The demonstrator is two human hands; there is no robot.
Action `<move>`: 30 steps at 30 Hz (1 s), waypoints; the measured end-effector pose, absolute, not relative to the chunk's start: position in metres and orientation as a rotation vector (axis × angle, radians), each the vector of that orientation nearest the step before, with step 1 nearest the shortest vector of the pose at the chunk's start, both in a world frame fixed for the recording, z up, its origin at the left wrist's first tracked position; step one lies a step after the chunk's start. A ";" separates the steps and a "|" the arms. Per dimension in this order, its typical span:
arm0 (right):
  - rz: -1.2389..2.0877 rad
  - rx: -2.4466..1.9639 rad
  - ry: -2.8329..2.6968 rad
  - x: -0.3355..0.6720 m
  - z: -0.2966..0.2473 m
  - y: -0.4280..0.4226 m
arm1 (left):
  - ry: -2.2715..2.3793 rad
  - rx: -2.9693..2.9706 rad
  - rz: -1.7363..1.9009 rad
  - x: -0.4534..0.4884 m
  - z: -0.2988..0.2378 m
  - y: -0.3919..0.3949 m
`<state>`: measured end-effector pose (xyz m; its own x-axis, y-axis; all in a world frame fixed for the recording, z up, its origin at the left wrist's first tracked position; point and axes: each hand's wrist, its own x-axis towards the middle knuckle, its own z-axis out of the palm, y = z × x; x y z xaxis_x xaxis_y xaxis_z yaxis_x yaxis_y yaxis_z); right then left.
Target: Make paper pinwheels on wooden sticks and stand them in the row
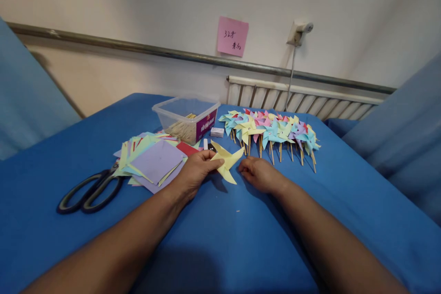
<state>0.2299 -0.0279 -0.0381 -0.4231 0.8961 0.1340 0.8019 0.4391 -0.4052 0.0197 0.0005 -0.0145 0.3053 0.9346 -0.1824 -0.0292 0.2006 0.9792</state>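
My left hand (194, 172) pinches a folded yellow paper pinwheel (226, 161) by its left side, holding it just above the blue cloth. My right hand (259, 174) rests on the cloth just right of the pinwheel, fingers curled together in a pinch; whatever they hold is too small to make out. A row of finished paper pinwheels on wooden sticks (272, 133) lies just beyond both hands.
A stack of coloured paper squares (155, 161) lies left of my left hand, with black-handled scissors (90, 190) beside it. A clear plastic box of sticks (186, 119) and a small white box (217, 132) stand behind. A pink note (232, 36) hangs on the wall.
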 end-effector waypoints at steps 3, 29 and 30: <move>0.401 -1.514 -2.363 0.229 -0.036 -0.029 | 1.033 1.148 0.873 0.019 -0.015 0.001; 0.736 -1.510 -1.975 0.245 -0.049 -0.026 | 1.006 1.157 0.884 0.020 -0.015 0.001; 0.728 -1.513 -1.990 0.244 -0.048 -0.027 | 1.011 1.154 0.885 0.020 -0.015 0.000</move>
<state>0.2439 -0.0269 -0.0478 -0.2309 0.9688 0.0897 0.6824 0.2270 -0.6949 0.0204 0.0005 -0.0150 0.3102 0.9355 -0.1690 -0.0440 0.1917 0.9805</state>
